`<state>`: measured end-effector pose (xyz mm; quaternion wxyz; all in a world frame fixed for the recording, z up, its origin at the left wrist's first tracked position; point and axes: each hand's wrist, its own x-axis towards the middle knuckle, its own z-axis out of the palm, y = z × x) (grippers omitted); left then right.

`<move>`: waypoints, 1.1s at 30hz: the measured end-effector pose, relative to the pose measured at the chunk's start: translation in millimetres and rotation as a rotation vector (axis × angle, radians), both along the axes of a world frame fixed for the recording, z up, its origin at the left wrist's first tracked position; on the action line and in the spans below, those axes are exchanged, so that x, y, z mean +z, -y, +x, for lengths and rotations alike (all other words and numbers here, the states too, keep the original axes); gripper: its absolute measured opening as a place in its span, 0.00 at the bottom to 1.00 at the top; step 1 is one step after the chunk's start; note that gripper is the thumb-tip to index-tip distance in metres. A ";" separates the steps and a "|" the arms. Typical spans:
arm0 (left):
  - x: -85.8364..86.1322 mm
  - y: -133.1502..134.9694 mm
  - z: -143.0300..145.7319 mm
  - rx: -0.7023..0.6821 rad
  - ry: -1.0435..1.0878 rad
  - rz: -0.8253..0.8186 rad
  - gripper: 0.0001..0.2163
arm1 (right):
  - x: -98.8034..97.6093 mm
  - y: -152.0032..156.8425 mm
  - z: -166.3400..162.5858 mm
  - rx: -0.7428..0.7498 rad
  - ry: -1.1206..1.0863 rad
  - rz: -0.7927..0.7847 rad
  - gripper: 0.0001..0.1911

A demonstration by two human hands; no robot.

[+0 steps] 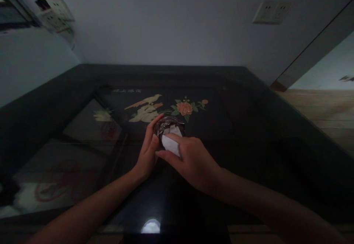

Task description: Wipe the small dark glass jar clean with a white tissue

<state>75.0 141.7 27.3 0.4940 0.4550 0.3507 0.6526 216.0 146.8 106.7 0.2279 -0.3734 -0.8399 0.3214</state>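
My left hand (pixel 149 149) curls round the left side of a small, shiny dark round object (pixel 169 120), glassy or foil-like; its kind is not clear in the dim light. A folded white tissue (pixel 171 145) is pinched in my right hand (pixel 190 157), fingers closed and thumb below. The tissue lies against the open-looking near side of the shiny object; how far it reaches inside is hidden by my fingers. Both hands are close together over the middle of a glossy black table (pixel 221 177).
Inlaid in the tabletop are a bird (pixel 149 101) and a pink flower (pixel 184 107). Behind the table is a pale wall (pixel 166 23) with a right socket (pixel 272 12) and left sockets (pixel 56 13). Wooden floor (pixel 320 107) shows at the right.
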 end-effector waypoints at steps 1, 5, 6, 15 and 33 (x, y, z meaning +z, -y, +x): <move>1.3 0.1 0.8 -0.025 0.028 -0.044 0.22 | -0.9 0.8 -1.0 0.000 0.128 0.095 0.10; 5.6 -2.8 3.0 -0.095 0.167 -0.227 0.19 | -10.6 4.1 -6.2 0.037 0.444 0.438 0.05; 6.0 -4.0 3.0 -0.106 0.188 -0.258 0.19 | -13.1 4.4 -6.5 0.043 0.487 0.504 0.07; 8.6 -6.4 -2.6 -0.132 0.193 -0.283 0.19 | -5.9 -0.3 1.0 0.140 0.563 0.615 0.12; -3.9 -2.0 2.1 0.082 -0.115 0.064 0.22 | -9.0 6.6 -13.2 -0.257 -1.183 -1.068 0.11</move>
